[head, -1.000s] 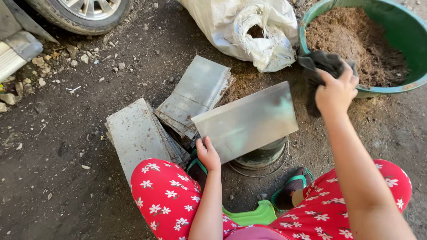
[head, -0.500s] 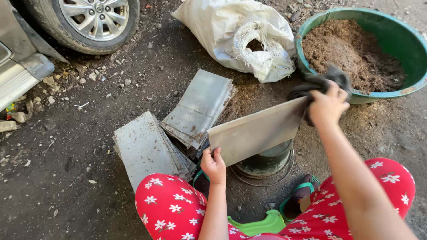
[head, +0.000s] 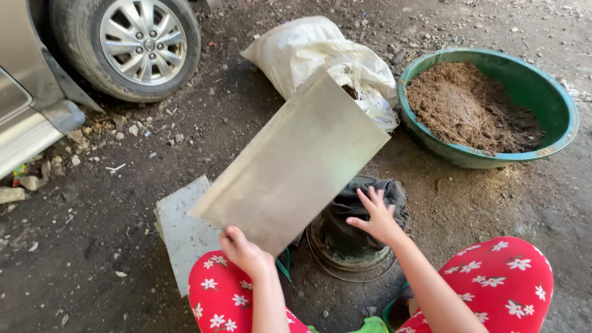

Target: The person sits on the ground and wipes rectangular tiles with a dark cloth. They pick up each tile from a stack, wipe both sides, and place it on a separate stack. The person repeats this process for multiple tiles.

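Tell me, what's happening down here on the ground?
A person in red flowered trousers sits on the dirt. Their left hand holds a flat grey sheet by its lower edge, lifted and tilted. Their right hand rests with spread fingers on a dark cloth draped over a round metal object. Another grey sheet lies on the ground beside them. Nearby are a green basin of brown soil, a white sack and a car wheel.

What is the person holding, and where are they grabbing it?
The left hand holds a flat, grey, dusty rectangular sheet by its bottom edge near a corner. The right hand holds nothing; it rests spread on a dark cloth.
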### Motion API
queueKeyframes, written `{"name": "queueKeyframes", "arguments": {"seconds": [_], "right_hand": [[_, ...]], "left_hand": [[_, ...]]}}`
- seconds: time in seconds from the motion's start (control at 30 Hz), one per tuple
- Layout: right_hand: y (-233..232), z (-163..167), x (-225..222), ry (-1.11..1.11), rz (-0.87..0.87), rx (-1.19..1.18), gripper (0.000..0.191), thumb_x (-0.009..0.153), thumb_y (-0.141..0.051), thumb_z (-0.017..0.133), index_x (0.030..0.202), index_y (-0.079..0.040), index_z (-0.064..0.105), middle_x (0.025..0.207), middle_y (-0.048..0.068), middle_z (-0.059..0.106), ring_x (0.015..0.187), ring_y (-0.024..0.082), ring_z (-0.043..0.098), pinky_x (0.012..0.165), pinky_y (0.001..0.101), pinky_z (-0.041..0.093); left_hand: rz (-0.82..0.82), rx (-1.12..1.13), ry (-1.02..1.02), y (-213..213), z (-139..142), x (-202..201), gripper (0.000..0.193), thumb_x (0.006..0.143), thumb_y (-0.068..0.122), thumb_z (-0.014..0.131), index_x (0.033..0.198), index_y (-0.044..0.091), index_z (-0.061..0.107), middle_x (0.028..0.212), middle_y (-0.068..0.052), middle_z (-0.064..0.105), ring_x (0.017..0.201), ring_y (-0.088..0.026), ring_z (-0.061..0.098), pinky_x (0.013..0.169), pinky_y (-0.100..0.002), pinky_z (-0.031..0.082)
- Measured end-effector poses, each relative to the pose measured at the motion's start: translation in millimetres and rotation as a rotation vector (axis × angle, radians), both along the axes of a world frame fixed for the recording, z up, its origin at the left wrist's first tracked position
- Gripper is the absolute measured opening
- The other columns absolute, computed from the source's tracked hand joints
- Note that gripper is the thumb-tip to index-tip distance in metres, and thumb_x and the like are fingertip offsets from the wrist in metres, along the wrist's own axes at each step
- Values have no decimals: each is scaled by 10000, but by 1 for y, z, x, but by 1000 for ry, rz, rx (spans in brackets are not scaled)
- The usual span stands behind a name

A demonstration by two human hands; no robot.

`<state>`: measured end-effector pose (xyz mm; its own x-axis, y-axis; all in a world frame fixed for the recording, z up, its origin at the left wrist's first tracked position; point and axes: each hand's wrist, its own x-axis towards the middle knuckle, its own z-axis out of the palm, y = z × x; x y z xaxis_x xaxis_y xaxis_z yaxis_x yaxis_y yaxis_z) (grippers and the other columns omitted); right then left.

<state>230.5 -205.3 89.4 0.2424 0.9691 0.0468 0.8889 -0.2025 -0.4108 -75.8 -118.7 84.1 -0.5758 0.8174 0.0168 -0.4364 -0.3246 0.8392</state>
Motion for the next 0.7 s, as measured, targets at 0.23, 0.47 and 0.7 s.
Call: {"name": "queueKeyframes", "arguments": {"seconds": [0.23,0.47,0.7], "right_hand": [[-51,12,-36,1486,-153,306,608,903,-342,767,1378,-23,559,1288,154,651,1112,262,623,882,433,535],[-237,50,110,1318,-621,788,386,990,-205,652,1297,26,626,1197,60,727,1028,171,703,858,310,603],[-459,-10,180,1494,-1083,927,373,1121,-194,584,1487,-150,532,1385,-5,677,1208,176,687,963,332,614]], "left_hand": [[-469,-158,-356,-69,2,97,454,989,361,521,1309,41,494,1308,-96,608,1147,-243,606,980,-439,493],[-1049,158,32,-68,68,99,527,1043,369,573,1430,25,477,1110,-143,704,959,-210,671,851,-328,527],[-793,233,500,40,114,-27,312,1233,285,450,1425,45,500,1221,-177,710,1060,-265,717,960,-368,565]]}}
